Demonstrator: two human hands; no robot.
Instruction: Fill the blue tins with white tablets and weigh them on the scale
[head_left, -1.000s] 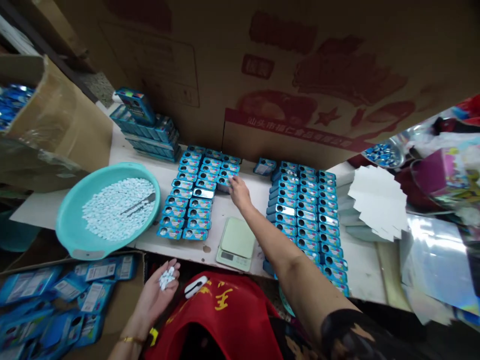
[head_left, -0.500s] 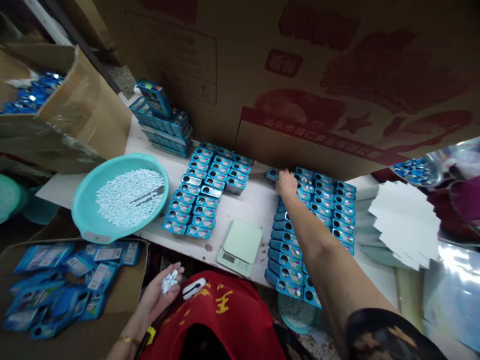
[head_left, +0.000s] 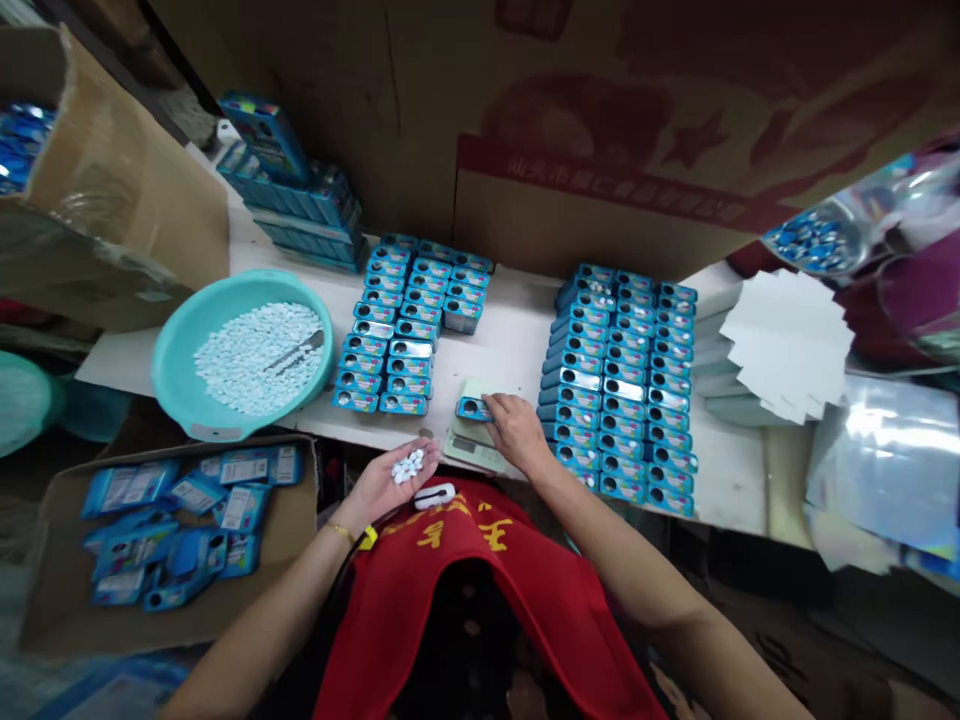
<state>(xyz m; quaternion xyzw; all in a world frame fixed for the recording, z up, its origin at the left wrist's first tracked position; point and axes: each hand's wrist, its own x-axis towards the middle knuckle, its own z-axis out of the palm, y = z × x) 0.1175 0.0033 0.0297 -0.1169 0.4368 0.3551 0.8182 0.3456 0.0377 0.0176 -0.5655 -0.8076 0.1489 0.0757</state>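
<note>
Near the bench's front edge [head_left: 360, 425], a light-looking box [head_left: 468, 408] is being end-gripped by the right hand [head_left: 517, 430], pellets [head_left: 407, 466] cupped in the left hand [head_left: 379, 482].

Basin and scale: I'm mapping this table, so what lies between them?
The head view shows rows of blue containers between basin and scale.
</note>
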